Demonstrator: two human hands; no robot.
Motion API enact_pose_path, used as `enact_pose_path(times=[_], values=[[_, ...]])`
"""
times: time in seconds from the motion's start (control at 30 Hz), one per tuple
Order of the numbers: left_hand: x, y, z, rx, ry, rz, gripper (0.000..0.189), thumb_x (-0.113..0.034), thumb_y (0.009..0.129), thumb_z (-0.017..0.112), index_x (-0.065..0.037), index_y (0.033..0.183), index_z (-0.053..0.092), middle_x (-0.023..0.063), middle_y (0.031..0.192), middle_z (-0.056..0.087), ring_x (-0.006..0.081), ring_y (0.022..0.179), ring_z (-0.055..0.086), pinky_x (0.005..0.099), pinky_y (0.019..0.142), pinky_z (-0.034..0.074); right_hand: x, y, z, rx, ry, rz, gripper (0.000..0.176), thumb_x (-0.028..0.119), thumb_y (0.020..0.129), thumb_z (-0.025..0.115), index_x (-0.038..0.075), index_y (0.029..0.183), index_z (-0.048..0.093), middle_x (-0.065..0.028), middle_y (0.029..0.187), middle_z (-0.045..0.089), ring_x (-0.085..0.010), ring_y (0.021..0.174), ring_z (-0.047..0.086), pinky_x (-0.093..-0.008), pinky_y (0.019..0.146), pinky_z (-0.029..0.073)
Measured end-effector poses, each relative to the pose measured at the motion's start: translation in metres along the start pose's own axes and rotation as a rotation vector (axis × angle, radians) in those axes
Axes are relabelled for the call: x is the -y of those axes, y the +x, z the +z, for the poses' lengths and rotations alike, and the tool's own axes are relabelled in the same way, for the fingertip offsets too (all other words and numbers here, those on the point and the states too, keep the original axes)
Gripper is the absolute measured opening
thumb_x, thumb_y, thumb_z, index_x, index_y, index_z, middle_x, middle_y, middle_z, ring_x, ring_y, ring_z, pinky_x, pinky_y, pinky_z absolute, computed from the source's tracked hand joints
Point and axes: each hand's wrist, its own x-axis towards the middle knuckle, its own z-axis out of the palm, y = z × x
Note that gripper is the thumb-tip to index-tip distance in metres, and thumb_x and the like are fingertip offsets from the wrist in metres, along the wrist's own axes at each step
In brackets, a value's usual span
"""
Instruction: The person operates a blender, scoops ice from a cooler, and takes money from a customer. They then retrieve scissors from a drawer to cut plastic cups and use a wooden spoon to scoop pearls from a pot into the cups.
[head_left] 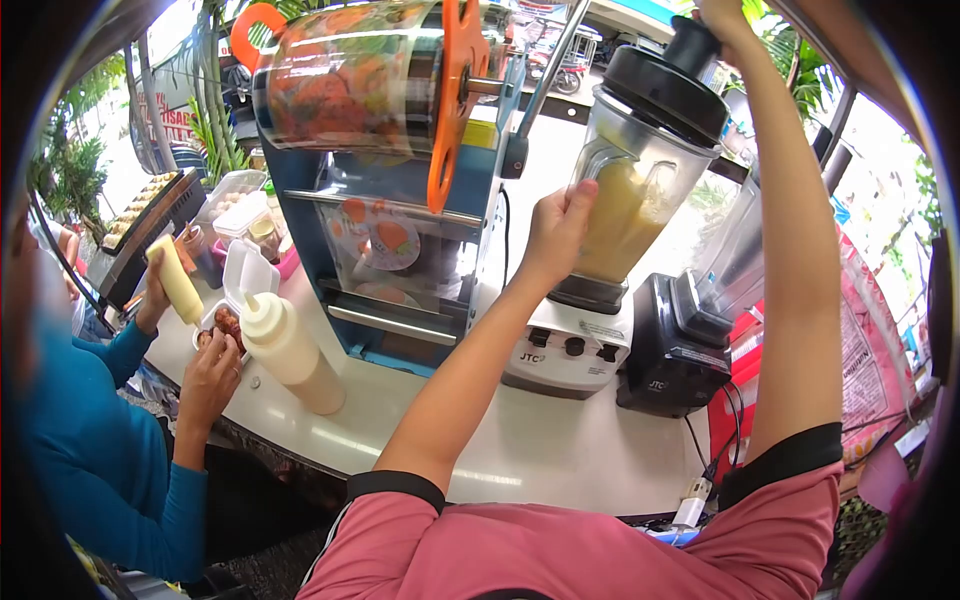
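A clear blender jar (pixel 655 185) with pale yellow mixture inside sits on a white blender base (pixel 570 350). My left hand (pixel 560 235) is closed around the jar's left side, thumb toward me; its other fingers are largely hidden. Through the black lid (pixel 665 95) stands a black tamper (pixel 692 48). My right hand (pixel 728 35) is raised at the top edge of the view and closed on the tamper's upper end, partly cut off by the frame.
A cup-sealing machine (pixel 400 260) with a film roll (pixel 350 85) stands left of the blender. A second, black blender (pixel 675 345) is on the right. A large squeeze bottle (pixel 295 355) stands left; beyond it, a person in blue holds a smaller bottle (pixel 175 280) over a foam box (pixel 250 270).
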Motion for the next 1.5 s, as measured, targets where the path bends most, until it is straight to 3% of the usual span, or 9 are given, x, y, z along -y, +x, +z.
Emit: enact_pose_path(times=[0.07,0.33,0.5,0.67,0.77,0.93,1.07,1.17,1.5], values=[[0.0,-0.001,-0.002,0.01,-0.012,-0.021,0.052,-0.056,0.092,0.053,-0.012,0.066,0.046,-0.0085,0.056,0.037,0.0013,0.051,0.033,0.0213,0.045,0.024,-0.01,0.04,-0.005,0.105,0.034,0.112,0.021,0.011,0.09,0.047,0.001,0.108,0.043,-0.0105,0.075,0.051,-0.0176,0.061,0.054,-0.0386,0.052,0.048],[-0.003,-0.002,0.001,-0.001,-0.009,-0.022,0.052,-0.057,0.092,0.053,-0.011,0.068,0.047,-0.0092,0.055,0.036,0.0011,0.049,0.031,0.0213,0.043,0.023,0.018,-0.106,0.022,0.066,-0.114,-0.617,0.02,0.008,0.09,0.049,0.003,0.108,0.041,-0.0105,0.064,0.052,-0.0185,0.053,0.054,-0.0345,0.052,0.044],[-0.006,-0.002,0.001,0.017,-0.032,-0.047,0.051,-0.055,0.092,0.053,-0.012,0.067,0.047,-0.009,0.054,0.035,0.0013,0.047,0.03,0.0214,0.042,0.022,0.005,-0.086,0.024,0.081,-0.202,-0.334,0.013,0.005,0.09,0.046,0.001,0.1,0.04,-0.0149,0.067,0.055,-0.0223,0.049,0.055,-0.0371,0.048,0.046],[-0.004,-0.001,0.001,0.008,-0.03,-0.029,0.051,-0.055,0.093,0.052,-0.012,0.066,0.046,-0.0088,0.053,0.034,0.0014,0.047,0.03,0.0218,0.042,0.021,0.014,-0.102,0.028,-0.076,-0.107,-0.683,0.011,0.005,0.09,0.045,0.001,0.099,0.04,-0.0142,0.067,0.054,-0.0214,0.048,0.056,-0.0358,0.046,0.046],[-0.001,-0.001,0.001,0.008,-0.026,-0.029,0.052,-0.056,0.093,0.052,-0.012,0.065,0.045,-0.0085,0.053,0.035,0.0015,0.046,0.031,0.0218,0.041,0.021,-0.018,-0.064,0.024,0.104,-0.089,-0.34,0.014,0.006,0.091,0.047,0.002,0.102,0.039,-0.0141,0.067,0.054,-0.0208,0.049,0.055,-0.0348,0.047,0.045],[-0.004,0.001,0.001,0.016,-0.039,-0.05,0.053,-0.056,0.092,0.052,-0.013,0.064,0.043,-0.0082,0.052,0.035,0.0017,0.044,0.03,0.0217,0.041,0.022,0.006,-0.099,0.024,-0.012,-0.099,-0.616,0.012,0.005,0.09,0.045,0.003,0.101,0.04,-0.0122,0.066,0.054,-0.0195,0.05,0.056,-0.0353,0.045,0.045],[-0.008,0.0,0.001,0.033,-0.037,-0.057,0.053,-0.055,0.093,0.051,-0.014,0.062,0.041,-0.008,0.05,0.033,0.0021,0.042,0.029,0.0223,0.04,0.021,0.002,-0.088,0.023,0.174,-0.186,-0.319,0.014,0.005,0.092,0.044,0.002,0.105,0.039,-0.0131,0.065,0.054,-0.0208,0.052,0.056,-0.0338,0.049,0.045],[-0.008,0.0,0.002,0.033,-0.04,-0.052,0.053,-0.054,0.094,0.05,-0.014,0.062,0.04,-0.0076,0.049,0.033,0.0024,0.042,0.028,0.0229,0.039,0.02,0.015,-0.108,0.024,0.13,-0.237,-0.633,0.014,0.007,0.092,0.045,0.002,0.104,0.039,-0.0121,0.065,0.054,-0.0199,0.053,0.056,-0.0338,0.049,0.045],[-0.009,0.0,0.0,0.031,-0.014,-0.085,0.053,-0.051,0.096,0.047,-0.013,0.06,0.04,-0.0068,0.048,0.034,0.003,0.041,0.03,0.0224,0.04,0.021,0.016,0.005,0.021,0.326,-0.286,-0.356,0.031,0.016,0.09,0.053,0.003,0.116,0.044,-0.0102,0.083,0.055,-0.0169,0.069,0.054,-0.0333,0.058,0.049]])
